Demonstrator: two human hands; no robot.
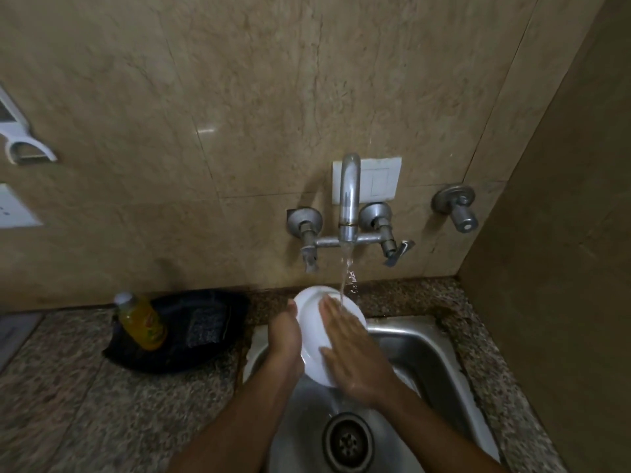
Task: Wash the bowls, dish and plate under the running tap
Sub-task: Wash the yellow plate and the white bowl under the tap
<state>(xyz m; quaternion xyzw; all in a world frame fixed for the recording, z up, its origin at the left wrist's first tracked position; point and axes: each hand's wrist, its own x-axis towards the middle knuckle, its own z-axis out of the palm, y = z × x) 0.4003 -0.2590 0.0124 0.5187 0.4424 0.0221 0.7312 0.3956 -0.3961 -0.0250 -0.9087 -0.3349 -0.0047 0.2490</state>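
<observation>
Plate (312, 322) (white) between wet hands

— Dim in here, warm and yellowish. One small glare spot on the wall tile (206, 130), about ten o'clock from the tap (349, 199).

— The right hand (351, 349) smears with motion blur; the white plate (312, 322) is the brightest thing, slightly washed out.

— Wide lens bends the edges: the counter (85, 387) curves at seven o'clock, corners darken, and the steel sink (423, 349) shows soft sheen
</observation>
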